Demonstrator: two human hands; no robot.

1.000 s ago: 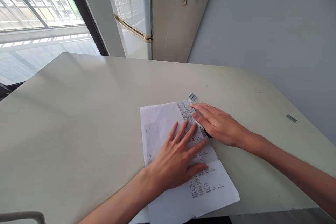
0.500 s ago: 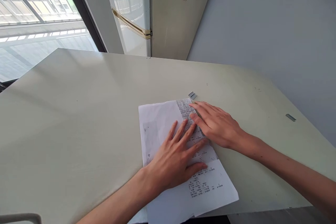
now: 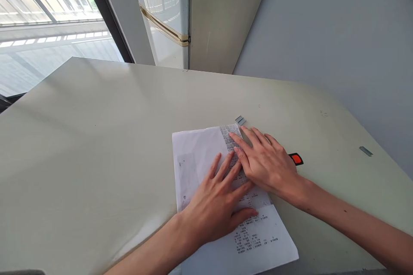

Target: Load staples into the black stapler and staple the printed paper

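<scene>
A sheet of white paper [image 3: 200, 142] lies on the table, folded over, with printed text and a dense patterned strip along its upper right edge. My left hand [image 3: 219, 202] rests flat on the paper, fingers spread, thumb over the lower text. Just to the right, my right hand [image 3: 264, 159] lies palm down across the paper's right edge with its fingers stretched out, its fingertips on the patterned strip and the fold. A black-rimmed orange end of an object [image 3: 296, 159] shows from behind the right hand; the rest of it is hidden.
Small grey strips [image 3: 240, 120] lie just beyond the paper's top right corner. Another grey strip [image 3: 365, 151] sits far right on the pale table [image 3: 97, 159]. A fridge [image 3: 219, 21], a window [image 3: 48, 8] and a grey-blue wall [image 3: 338, 21] stand behind.
My right hand has turned slightly and its fingers have spread more. The black and orange end has come into view beside it. My left hand stays spread on the paper.
</scene>
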